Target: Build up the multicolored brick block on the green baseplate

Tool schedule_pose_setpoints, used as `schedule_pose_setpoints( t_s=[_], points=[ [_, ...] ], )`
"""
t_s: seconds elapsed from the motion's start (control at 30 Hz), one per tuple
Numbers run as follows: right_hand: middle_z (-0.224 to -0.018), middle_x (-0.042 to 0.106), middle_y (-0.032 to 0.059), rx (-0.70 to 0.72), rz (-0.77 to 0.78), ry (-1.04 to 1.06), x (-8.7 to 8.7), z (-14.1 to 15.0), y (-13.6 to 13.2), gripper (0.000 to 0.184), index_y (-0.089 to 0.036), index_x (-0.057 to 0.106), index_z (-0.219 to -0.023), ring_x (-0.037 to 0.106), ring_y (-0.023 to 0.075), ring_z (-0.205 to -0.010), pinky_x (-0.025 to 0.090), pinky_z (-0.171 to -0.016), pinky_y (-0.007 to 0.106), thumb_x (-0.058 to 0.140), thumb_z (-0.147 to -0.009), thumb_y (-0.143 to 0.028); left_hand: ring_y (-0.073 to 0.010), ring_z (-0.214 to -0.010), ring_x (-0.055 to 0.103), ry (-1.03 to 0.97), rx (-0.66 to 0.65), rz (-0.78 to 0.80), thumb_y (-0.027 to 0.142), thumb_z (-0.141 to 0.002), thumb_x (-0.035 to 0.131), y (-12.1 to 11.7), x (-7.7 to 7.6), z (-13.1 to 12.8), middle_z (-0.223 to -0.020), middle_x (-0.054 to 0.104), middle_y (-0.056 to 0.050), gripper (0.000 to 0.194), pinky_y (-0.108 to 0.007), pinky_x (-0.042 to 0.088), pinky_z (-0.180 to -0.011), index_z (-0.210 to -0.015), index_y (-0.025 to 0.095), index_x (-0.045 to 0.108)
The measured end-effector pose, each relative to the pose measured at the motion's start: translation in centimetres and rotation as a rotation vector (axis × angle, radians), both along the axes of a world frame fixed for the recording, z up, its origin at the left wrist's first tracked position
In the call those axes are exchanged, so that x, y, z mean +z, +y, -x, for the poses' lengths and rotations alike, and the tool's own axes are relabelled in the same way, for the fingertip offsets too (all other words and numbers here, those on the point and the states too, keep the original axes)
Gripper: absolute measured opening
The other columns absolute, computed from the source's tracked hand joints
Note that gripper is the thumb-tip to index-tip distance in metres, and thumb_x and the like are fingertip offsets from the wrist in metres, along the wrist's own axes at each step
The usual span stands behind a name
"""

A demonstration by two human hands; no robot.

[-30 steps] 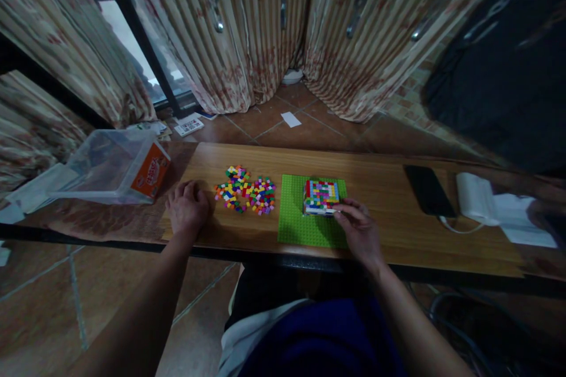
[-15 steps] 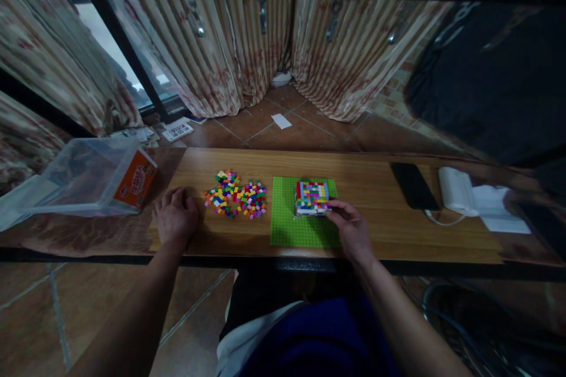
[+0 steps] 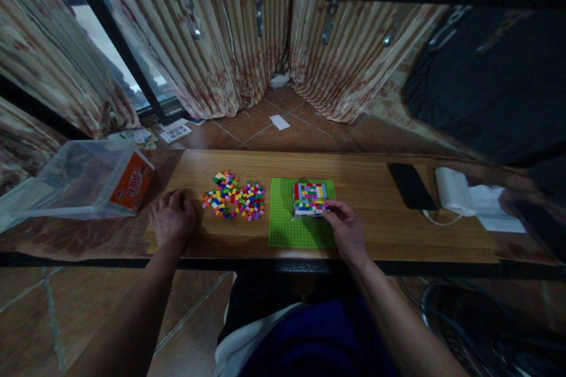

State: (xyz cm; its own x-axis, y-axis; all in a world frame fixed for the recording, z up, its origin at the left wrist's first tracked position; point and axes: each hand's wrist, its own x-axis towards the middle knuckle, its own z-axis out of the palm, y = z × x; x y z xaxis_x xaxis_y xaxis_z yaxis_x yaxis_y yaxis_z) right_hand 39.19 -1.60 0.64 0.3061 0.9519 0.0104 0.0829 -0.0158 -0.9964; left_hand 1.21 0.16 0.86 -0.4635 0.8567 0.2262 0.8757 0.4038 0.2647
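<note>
Fingertips of the right hand (image 3: 347,227), nearly pinched, meet the near right corner of a brick block (image 3: 309,199) on a green baseplate (image 3: 283,233), apparently for fine control; loose bricks (image 3: 234,195) lie near the flat, empty left hand (image 3: 171,219), seemingly for easy reach.

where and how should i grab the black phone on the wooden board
Probably best from above, pinching the two long edges of the black, flat, rectangular phone towards its far end: it lies flat, and the thin white cable meets its near end.
</note>
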Motion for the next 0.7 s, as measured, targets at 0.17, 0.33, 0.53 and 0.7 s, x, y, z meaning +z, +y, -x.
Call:
schedule_pose_setpoints(
  t_s=[0.17,0.33,0.53,0.7],
  points=[
    [-0.085,0.073,0.0031,-0.015,0.011,0.012,0.1,0.0,0.2,0.025,-0.021,0.067,-0.09,0.067,0.0196,-0.079,0.052,-0.077,0.035,0.071,-0.069,-0.036,-0.0376,-0.129,0.048,-0.008,0.009,0.005,0.031,-0.091,0.045,0.0,0.0,0.0,-0.139,0.058,-0.015,0.045,-0.053,0.038,-0.11,-0.129,0.015,0.062],
    [-0.082,0.073,0.0018,-0.028,0.018,0.041,0.2,0.2,0.4,0.025,-0.021,0.067,-0.087,0.067,0.0193,-0.077,0.052,-0.076,0.034,0.073,-0.066,-0.033,-0.0376,-0.13,0.048,-0.007,0.012,0.007,0.031,-0.091,0.044,0.0,-0.1,0.1,-0.14,0.058,-0.015,0.046,-0.053,0.036,-0.111,-0.13,0.015,0.062],
    [-0.082,0.073,0.0004,-0.022,-0.008,0.064,0.1,0.3,0.2,0.024,-0.022,0.069,-0.086,0.066,0.0185,-0.078,0.051,-0.077,0.034,0.076,-0.066,-0.034,-0.0377,-0.13,0.048,0.004,0.015,0.019,0.03,-0.092,0.044,0.0,0.1,-0.1,-0.14,0.057,-0.016,0.046,-0.052,0.038,-0.11,-0.131,0.014,0.062],
    [-0.096,0.074,0.0015,-0.102,-0.034,0.233,-0.2,-1.1,-0.4,0.03,-0.024,0.071,-0.093,0.066,0.0164,-0.086,0.051,-0.079,0.032,0.078,-0.069,-0.04,-0.0375,-0.128,0.05,0.01,0.011,0.004,0.03,-0.091,0.044,0.1,0.0,0.0,-0.137,0.06,-0.016,0.046,-0.053,0.039,-0.108,-0.13,0.014,0.063]
  ],
)
